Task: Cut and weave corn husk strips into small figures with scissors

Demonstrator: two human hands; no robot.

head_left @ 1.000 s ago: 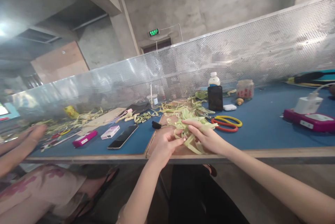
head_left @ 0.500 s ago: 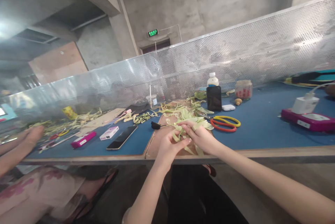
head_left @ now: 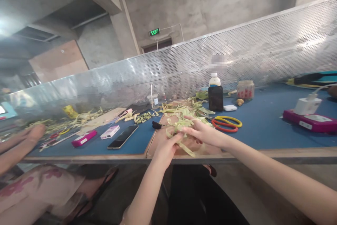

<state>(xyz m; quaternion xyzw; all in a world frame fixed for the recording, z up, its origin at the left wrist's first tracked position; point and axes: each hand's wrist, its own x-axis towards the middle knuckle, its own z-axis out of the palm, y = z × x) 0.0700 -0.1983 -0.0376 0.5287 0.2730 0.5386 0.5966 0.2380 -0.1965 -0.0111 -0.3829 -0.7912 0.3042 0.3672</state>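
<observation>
Both my hands meet over a brown board at the table's front edge, among pale green leaf strips [head_left: 188, 150] that look like corn husk. My left hand [head_left: 166, 148] is closed on some of these strips, its fingertips partly hidden behind the other hand. From the right, my right hand [head_left: 204, 133] reaches over with bent fingers, closed on the same strips; its thumb is hard to see. One long strip hangs below the fingers onto the board [head_left: 158, 147]. A small black object [head_left: 157, 125] with a thin stem lies just left of the strips.
Scissors with red and yellow handles [head_left: 228, 123] lie right of my hands. Behind them stand a dark phone [head_left: 215, 98], a bottle and a jar [head_left: 245, 89]. Another phone [head_left: 123, 137], a cigarette-like box and a magenta device [head_left: 84, 138] lie left. A co-worker's arms [head_left: 23, 144] rest farther left.
My right hand has shifted slightly right and its fingers now lie lower over the left fingertips. The bunch of strips looks smaller, with more of the board showing below my right hand.
</observation>
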